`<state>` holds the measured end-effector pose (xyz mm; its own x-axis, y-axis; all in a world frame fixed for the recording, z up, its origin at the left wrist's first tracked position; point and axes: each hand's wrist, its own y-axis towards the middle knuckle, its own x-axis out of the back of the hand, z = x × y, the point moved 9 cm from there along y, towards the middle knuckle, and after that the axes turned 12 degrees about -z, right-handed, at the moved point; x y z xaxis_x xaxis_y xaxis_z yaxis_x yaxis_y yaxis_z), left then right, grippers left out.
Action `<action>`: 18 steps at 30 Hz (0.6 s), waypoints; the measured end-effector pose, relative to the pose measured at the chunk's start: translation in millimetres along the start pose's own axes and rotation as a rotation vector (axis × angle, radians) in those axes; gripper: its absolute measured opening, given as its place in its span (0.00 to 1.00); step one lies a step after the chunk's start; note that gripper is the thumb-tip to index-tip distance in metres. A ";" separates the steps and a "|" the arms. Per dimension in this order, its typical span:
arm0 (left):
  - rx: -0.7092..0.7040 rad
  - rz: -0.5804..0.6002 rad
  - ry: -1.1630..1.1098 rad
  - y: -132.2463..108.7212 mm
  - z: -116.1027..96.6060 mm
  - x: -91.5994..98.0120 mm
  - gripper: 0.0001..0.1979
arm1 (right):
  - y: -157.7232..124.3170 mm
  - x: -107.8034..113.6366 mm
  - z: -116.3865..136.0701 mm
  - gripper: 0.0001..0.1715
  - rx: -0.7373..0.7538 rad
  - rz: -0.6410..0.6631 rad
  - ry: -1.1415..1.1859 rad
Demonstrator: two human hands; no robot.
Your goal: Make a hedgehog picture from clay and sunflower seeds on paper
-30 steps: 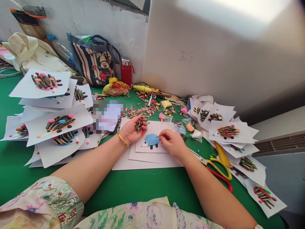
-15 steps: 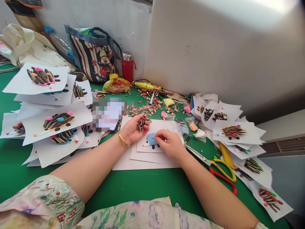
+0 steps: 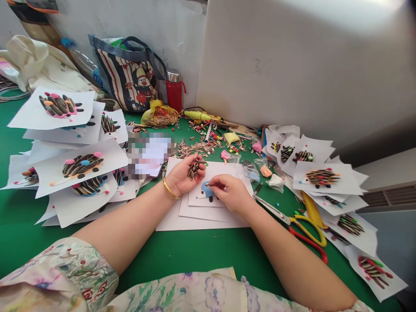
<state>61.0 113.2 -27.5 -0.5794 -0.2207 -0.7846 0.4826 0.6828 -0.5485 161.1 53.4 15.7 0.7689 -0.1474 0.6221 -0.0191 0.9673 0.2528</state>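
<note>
My left hand, palm up with curled fingers, cups a pile of striped sunflower seeds with a few small coloured balls among them. Just right of it, my right hand pinches a single sunflower seed over a blue clay hedgehog. The hedgehog has dark feet and is on a small white card, partly hidden by the right hand. Beneath that card lie larger white sheets. Whether the pinched seed touches the clay I cannot tell.
Finished hedgehog cards lie in a left stack and a right stack. Scissors rest by my right forearm. Loose seeds, a phone, clay packets, a red bottle and a striped bag stand behind.
The view has shifted slightly, so most things sit a little to the right. Both hands keep nearly the same pose, the right still pinching its seed by the blue hedgehog.
</note>
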 end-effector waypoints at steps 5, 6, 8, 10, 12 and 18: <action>-0.007 0.003 0.010 0.0 0.0 -0.5 0.12 | -1.2 -0.7 4.3 0.10 0.061 0.014 -0.058; -0.007 0.004 0.012 -0.1 0.0 -0.6 0.12 | -1.5 -1.2 6.6 0.10 0.084 0.023 -0.075; -0.009 0.001 0.014 -0.2 -0.1 -0.5 0.12 | -2.0 -1.9 11.4 0.10 0.133 0.036 -0.110; -0.010 -0.006 0.015 -0.3 -0.3 -0.1 0.11 | -2.4 -2.3 14.7 0.10 0.173 0.043 -0.152; -0.007 -0.010 0.017 -0.6 -0.1 0.0 0.11 | -2.7 -3.2 15.9 0.09 0.196 0.050 -0.198; -0.011 -0.011 0.023 -2.0 -0.1 -1.1 0.11 | -2.5 -6.7 15.8 0.09 0.216 0.060 -0.268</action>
<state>60.6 112.2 -25.5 -0.5998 -0.2124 -0.7715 0.4689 0.6879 -0.5540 145.9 48.7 22.6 0.5680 -0.1678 0.8058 -0.2164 0.9141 0.3429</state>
